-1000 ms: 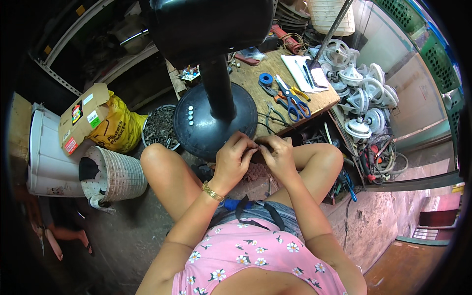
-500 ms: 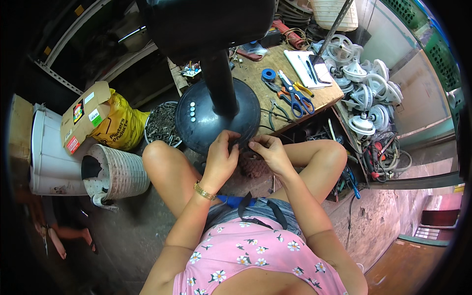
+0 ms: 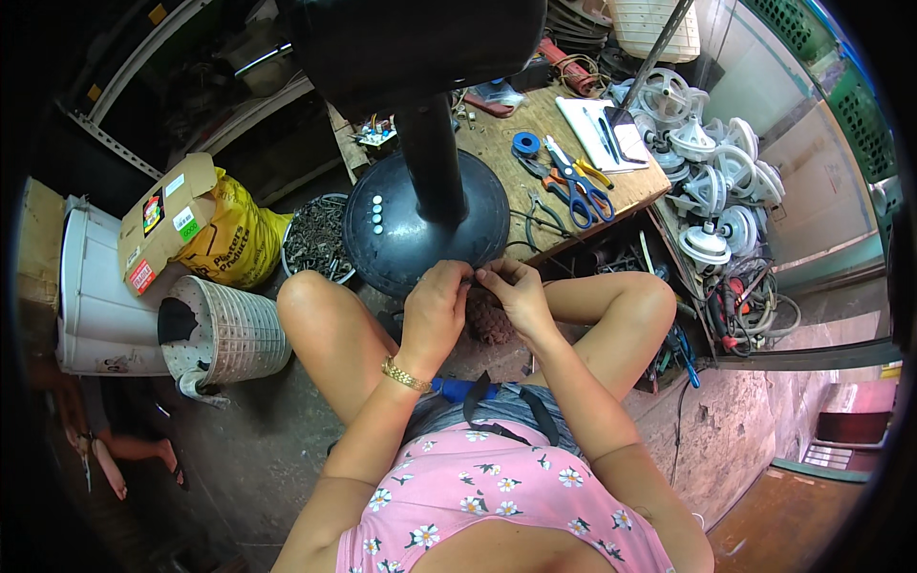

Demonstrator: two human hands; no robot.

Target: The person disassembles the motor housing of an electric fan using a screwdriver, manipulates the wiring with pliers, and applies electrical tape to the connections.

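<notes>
- Both the left hand and the right hand are at the centre of the frame, fingers bent, fingertips brought close together; whether they grip something small cannot be told.
- A gold bracelet circles the left wrist.
- Nearest the hands, just above them in the frame, is a round black base; four small pale discs stand in a column on its left part.
- A brown shaggy clump shows just below the right hand.
- A black post rises from the base to a black housing at top centre.
- Right of the post, a wooden bench carries blue-handled scissors, pliers and a blue tape roll.
- White wheel-like parts are piled at upper right.
- Left of the base lies a heap of small dark pieces.
- Farther left are a yellow bag, a cardboard box and, below them, a white lattice basket.
- Another person's feet show at lower left.
</notes>
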